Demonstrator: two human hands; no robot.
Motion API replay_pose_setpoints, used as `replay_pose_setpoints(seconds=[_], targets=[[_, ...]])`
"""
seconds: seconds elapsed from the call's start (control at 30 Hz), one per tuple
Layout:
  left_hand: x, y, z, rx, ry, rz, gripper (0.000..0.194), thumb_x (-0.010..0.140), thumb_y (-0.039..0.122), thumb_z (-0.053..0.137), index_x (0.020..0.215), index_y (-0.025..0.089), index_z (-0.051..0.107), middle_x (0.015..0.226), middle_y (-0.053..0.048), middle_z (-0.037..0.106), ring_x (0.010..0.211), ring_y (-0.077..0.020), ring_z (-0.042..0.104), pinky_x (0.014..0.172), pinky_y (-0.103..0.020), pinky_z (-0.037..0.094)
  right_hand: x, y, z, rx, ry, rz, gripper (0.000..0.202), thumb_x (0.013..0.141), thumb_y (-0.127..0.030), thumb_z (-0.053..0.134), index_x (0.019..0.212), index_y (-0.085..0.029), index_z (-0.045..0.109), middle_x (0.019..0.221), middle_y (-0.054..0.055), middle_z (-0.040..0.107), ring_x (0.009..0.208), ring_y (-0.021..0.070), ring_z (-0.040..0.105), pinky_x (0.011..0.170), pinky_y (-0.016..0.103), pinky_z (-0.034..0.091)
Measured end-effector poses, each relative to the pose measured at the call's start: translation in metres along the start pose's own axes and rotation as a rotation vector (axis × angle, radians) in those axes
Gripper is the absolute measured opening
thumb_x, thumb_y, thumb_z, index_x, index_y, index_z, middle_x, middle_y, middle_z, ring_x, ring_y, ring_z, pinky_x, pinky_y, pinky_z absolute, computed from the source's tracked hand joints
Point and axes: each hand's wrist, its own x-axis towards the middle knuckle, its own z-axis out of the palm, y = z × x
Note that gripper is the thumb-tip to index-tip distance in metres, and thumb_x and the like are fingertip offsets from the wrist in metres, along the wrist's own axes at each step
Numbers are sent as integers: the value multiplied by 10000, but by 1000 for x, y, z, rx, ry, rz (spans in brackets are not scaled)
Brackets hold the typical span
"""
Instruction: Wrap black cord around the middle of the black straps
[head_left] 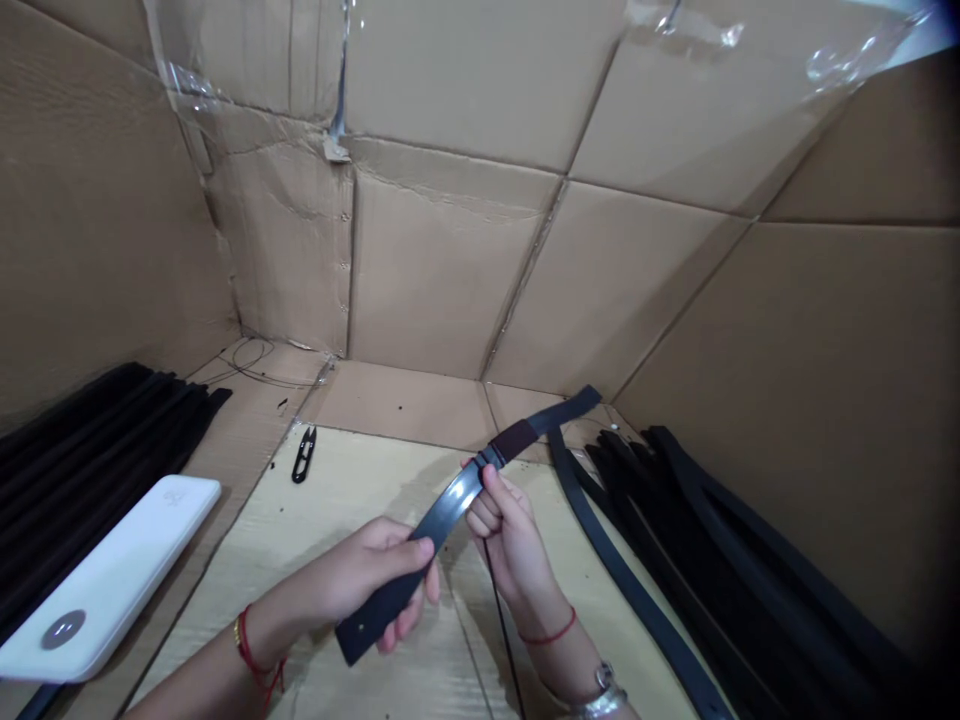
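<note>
A black leather-like strap (452, 503), possibly a belt, runs diagonally between my hands, its middle bowed and shiny. My left hand (375, 570) grips its lower part, thumb on top and fingers underneath; the strap's end with a small hole juts past them. My right hand (506, 515) pinches it higher up, thumb on the face, next to narrow dark loops (484, 458). A wider dark brown band (514, 440) wraps the strap just beyond. From under my right hand a thin black cord (502, 625) hangs toward the bottom edge.
Black thread snips (304, 455) lie on the pale cardboard mat (247, 580). At left are stacked black strips (97, 430) and a white power-bank-like slab (120, 570). More black straps (652, 530) pile at right. Cardboard walls (442, 270) enclose the back and sides.
</note>
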Motion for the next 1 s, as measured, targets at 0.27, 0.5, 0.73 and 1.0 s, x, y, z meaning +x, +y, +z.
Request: replay_pose_setpoints(seconds=[0.27,0.5,0.73,1.0], targets=[[4,0,2,436,545,51,248,915,418,408,923,195,516,631,10,530,564,-147,496,553,-266,333,3,17,0,-201,194,-108,497,741,-459,752,550,-215,364,487,-116,184,444,59,117,427,252,76],[-1,6,6,-48,296,-63,513,815,685,483,633,217,380,471,94,263,409,-73,192,410,-237,137,-3,5,9,-125,-15,14,397,756,-461,744,937,-115,674,523,-126,154,458,61,67,434,241,58],[2,-10,6,-800,-329,-315,529,860,655,437,601,196,395,382,106,224,323,-32,82,310,-163,89,-1,5,6,-229,15,-8,391,709,-491,769,625,-143,610,475,-112,213,427,52,125,426,239,67],[3,-2,9,-637,-54,-130,646,868,714,294,853,141,594,541,20,496,419,-99,444,438,-228,421,-17,10,25,-384,-130,84,479,746,-583,691,573,-157,558,409,-47,432,367,65,333,382,230,127]])
